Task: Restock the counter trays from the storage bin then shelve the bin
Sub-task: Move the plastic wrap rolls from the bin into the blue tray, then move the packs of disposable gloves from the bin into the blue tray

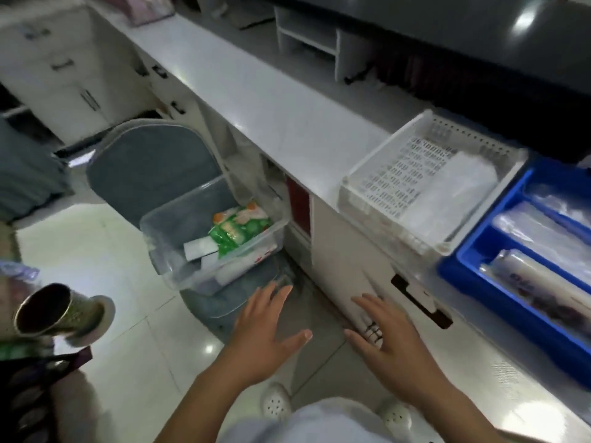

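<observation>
A clear plastic storage bin (166, 228) rests on a grey chair seat, left of the counter. Inside it lie green-and-orange packets (240, 228) and white boxes (201, 247). On the counter at right stand a white perforated tray (383, 187), holding a few clear packets, and a blue divided tray (473, 260) with wrapped items in its compartments. My left hand (265, 330) hovers just below and in front of the bin, fingers spread, holding nothing. My right hand (387, 343) is beside it, fingers apart and empty, in front of the counter's white cabinet face.
The grey chair (150, 158) stands against the counter's open underside. The white countertop (256, 91) runs back left, with a white shelf unit (307, 36) behind it. A metal cup (60, 311) and dark clutter sit at the lower left. The floor is glossy tile.
</observation>
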Action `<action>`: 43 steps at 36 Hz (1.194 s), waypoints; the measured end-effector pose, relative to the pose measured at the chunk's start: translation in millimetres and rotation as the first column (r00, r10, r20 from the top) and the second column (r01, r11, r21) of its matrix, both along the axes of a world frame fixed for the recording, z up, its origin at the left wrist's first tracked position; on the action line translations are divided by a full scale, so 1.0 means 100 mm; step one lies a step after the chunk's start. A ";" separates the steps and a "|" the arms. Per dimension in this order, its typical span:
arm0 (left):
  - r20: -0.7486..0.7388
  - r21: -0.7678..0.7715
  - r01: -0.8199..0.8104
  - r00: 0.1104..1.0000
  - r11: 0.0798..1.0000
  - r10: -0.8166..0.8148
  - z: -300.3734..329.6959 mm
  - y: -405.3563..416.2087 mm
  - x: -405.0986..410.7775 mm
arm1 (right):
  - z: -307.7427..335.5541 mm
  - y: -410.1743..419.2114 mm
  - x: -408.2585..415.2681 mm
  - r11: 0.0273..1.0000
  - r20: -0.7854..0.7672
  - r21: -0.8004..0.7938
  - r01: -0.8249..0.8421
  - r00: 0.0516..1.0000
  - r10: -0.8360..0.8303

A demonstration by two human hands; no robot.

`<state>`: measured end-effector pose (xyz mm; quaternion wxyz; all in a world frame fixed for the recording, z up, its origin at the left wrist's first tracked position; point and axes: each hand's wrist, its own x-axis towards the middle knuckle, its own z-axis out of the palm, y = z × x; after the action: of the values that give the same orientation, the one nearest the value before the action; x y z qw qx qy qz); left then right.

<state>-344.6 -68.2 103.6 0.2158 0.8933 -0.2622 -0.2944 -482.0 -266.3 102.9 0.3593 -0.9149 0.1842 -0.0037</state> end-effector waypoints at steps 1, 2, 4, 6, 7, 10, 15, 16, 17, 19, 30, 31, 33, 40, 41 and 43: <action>-0.003 -0.021 -0.024 1.000 0.999 0.024 -0.02 0.15 0.08 | 0.01 0.12 0.11 1.000 -0.010 -0.007 -0.014 1.000 0.014; -0.008 -0.041 -0.048 0.999 0.998 0.047 -0.05 0.30 0.16 | 0.02 0.24 0.22 0.999 -0.018 -0.022 -0.028 0.999 0.028; -0.030 -0.078 -0.101 0.995 0.992 0.099 -0.11 0.58 0.31 | 0.03 0.44 0.44 0.998 -0.014 -0.045 -0.041 0.999 0.041; -0.034 -0.111 -0.155 0.988 0.982 0.152 -0.16 0.80 0.46 | 0.03 0.62 0.64 0.998 -0.013 -0.045 -0.046 0.999 0.046; -0.036 -0.127 -0.184 0.983 0.975 0.181 -0.18 0.89 0.54 | 0.04 0.70 0.74 0.997 -0.018 -0.046 -0.058 0.998 0.057; -0.056 -0.177 -0.250 0.968 0.952 0.244 -0.20 1.11 0.68 | 0.10 0.86 0.93 0.995 -0.036 -0.048 -0.082 0.996 0.080; -0.112 -0.242 -0.337 0.941 0.910 0.319 -0.27 1.41 1.01 | 0.15 1.01 1.32 0.990 -0.066 -0.052 -0.128 0.990 0.125; -0.113 -0.247 -0.344 0.939 0.906 0.326 -0.30 1.45 1.09 | 0.14 1.01 1.43 0.989 -0.073 -0.058 -0.132 0.989 0.128; -0.111 -0.247 -0.351 0.936 0.903 0.333 -0.32 1.48 1.17 | 0.12 1.01 1.54 0.988 -0.083 -0.060 -0.144 0.987 0.138; -0.107 -0.242 -0.362 0.932 0.900 0.346 -0.36 1.55 1.32 | 0.07 1.03 1.80 0.985 -0.108 -0.041 -0.170 0.980 0.165; -0.160 -0.050 -0.500 0.858 0.864 0.487 -0.59 1.77 2.50 | -0.38 0.86 3.78 0.968 -0.162 0.053 -0.244 0.955 0.250; -0.162 -0.032 -0.498 0.858 0.867 0.487 -0.61 1.76 2.64 | -0.44 0.83 3.97 0.966 -0.168 0.063 -0.250 0.952 0.257; -0.166 -0.004 -0.494 0.858 0.870 0.486 -0.66 1.74 2.92 | -0.57 0.78 4.32 0.958 -0.201 0.072 -0.277 0.937 0.286; -0.184 0.029 -0.524 0.834 0.851 0.520 -1.03 1.52 3.82 | -1.20 0.67 5.34 0.903 -0.385 0.023 -0.430 0.829 0.405; -0.197 0.015 -0.537 0.825 0.843 0.529 -1.06 1.48 3.90 | -1.29 0.66 5.44 0.895 -0.420 0.020 -0.445 0.809 0.411; -0.206 -0.005 -0.545 0.821 0.839 0.532 -1.17 1.42 4.02 | -1.46 0.66 5.63 0.888 -0.479 0.030 -0.459 0.773 0.416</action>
<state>57.8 74.0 -13.4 0.3431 0.8901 0.0141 -0.2998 80.6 -200.0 -43.1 0.2535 -0.9201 0.0481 0.2949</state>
